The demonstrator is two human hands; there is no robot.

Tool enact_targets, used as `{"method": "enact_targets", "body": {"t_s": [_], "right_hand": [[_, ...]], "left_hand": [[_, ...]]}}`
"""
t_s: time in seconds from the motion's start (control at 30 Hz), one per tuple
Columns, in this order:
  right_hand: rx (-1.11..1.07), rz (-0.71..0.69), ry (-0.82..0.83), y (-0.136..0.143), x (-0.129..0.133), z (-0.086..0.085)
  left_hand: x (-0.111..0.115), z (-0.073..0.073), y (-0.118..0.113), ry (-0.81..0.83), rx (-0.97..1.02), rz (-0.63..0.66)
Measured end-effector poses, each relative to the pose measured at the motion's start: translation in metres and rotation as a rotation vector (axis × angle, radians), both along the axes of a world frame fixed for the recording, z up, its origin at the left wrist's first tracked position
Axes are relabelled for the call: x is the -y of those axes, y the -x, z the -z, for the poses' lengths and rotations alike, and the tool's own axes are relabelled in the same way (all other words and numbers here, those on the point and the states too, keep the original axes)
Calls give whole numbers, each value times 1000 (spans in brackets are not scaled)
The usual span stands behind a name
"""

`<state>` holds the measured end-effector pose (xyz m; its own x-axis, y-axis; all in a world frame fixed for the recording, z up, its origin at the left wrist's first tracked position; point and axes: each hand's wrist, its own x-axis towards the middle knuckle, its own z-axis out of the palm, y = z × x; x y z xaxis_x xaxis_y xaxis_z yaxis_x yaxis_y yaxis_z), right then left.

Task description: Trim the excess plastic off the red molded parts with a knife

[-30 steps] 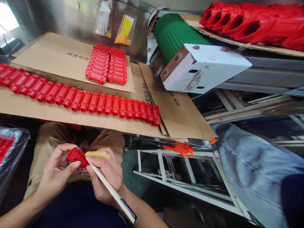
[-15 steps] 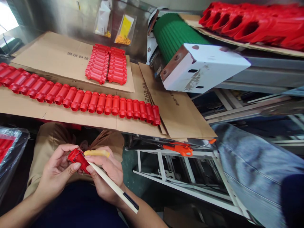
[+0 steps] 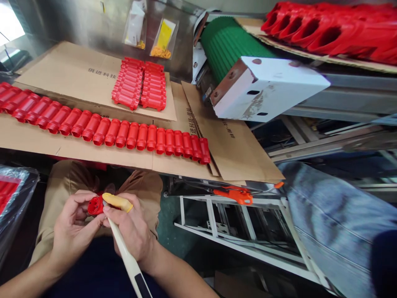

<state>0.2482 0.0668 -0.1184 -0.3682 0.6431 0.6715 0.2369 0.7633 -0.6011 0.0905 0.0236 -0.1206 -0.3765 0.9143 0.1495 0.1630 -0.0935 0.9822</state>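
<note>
My left hand (image 3: 72, 229) is closed round a small red plastic tube (image 3: 94, 205) above my lap, with one end facing up toward me. In my right hand (image 3: 135, 234) is a slim cream-handled tool (image 3: 124, 250) with a black section near its lower end. Its tip lies against or close to the tube's side, hidden by the fingers, so its kind does not show. A yellow finger cot (image 3: 118, 202) covers the right index finger, which rests at the tube.
A long row of red tubes (image 3: 116, 133) lies on cardboard (image 3: 74, 66), with two stacked groups (image 3: 126, 85) behind. Small bags (image 3: 163, 39) lie farther back. A green conveyor belt (image 3: 229, 43), orange-handled tool (image 3: 237, 195) and someone's denim-clad leg (image 3: 328, 215) are at right.
The red tube has turned so that its end faces me more. My right hand has shifted left, and the cream handle has swung to a steeper angle, its lower end toward me.
</note>
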Motion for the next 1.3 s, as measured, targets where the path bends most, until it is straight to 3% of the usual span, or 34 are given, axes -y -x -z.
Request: {"method": "enact_targets", "body": {"t_s": [0.1,0.2,0.3,0.37,0.6,0.87,1.2,1.3], "right_hand": [[-130,-35,147,-4,1,-2],[-322,-77,446,-10,0,-4],[-539,-177,778,-15,-2,-3],[-660,-258,883,-18,-4,-1],[-833,-369,1013,-17,-7,13],[-950,-483,1035,-12,-15,3],[-729,-306,959,-22,-12,20],[-715,-326,946,-23,-12,19]], "left_hand": [[2,4,3,57,127,-25],[3,5,9,148,342,47],[-1,0,10,209,554,114],[-4,-6,8,244,658,99],[-11,-19,2,320,800,85],[-14,-19,3,383,876,115],[-14,-22,4,448,945,137],[-12,-21,6,474,941,141]]}}
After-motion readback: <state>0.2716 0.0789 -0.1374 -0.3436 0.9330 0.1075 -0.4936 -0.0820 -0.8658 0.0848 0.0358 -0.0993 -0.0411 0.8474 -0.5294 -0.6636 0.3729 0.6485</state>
